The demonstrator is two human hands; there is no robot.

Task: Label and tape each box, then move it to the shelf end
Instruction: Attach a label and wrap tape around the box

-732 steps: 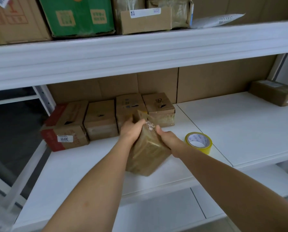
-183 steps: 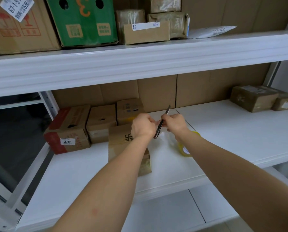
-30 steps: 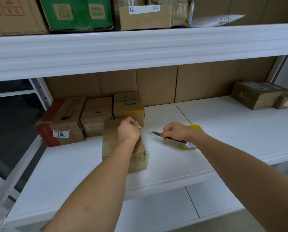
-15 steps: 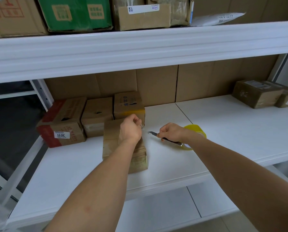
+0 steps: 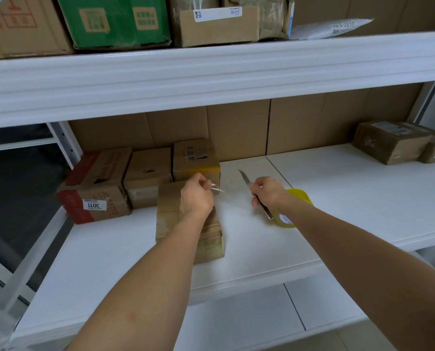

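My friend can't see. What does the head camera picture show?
A person's left hand pinches a strip of clear tape above a brown box on a white shelf. The right hand holds a knife, with a yellow tape roll behind it.

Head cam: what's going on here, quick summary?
A person is taping a box on the white shelf. The left hand pinches a strip of clear tape above the box; the right hand holds a utility knife, blade up. The yellow tape roll sits behind the right wrist. Three boxes line the shelf's left end.
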